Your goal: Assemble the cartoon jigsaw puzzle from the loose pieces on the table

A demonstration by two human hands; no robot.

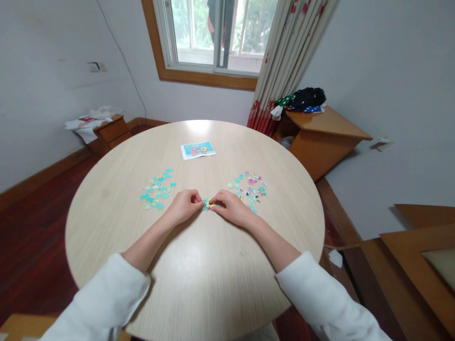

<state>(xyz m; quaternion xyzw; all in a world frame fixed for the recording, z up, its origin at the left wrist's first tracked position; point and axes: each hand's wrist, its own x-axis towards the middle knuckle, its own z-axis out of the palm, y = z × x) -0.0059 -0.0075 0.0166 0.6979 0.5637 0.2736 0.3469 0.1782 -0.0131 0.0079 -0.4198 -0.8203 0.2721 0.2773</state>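
Observation:
Several jigsaw puzzle pieces [207, 205], turquoise and yellow, lie together at the middle of the round table, between my two hands. My left hand [186, 205] is pinched at their left edge, thumb against fingers. From the right, my right hand [227, 204] has its fingers closed over the yellow part, hiding some of it. A loose group of turquoise and pale green pieces [156, 192] is spread left of my left hand. Beyond my right hand lies another scatter of pieces [253, 187] in pink, white, black and turquoise.
A picture sheet [198, 149] with a cartoon print lies farther back on the round table [199, 265]. Behind it are a window and a curtain [284, 52]. At the right, a wooden cabinet [327, 125] holds a pile of cloth [304, 99]. A wooden chair [419, 246] stands at lower right.

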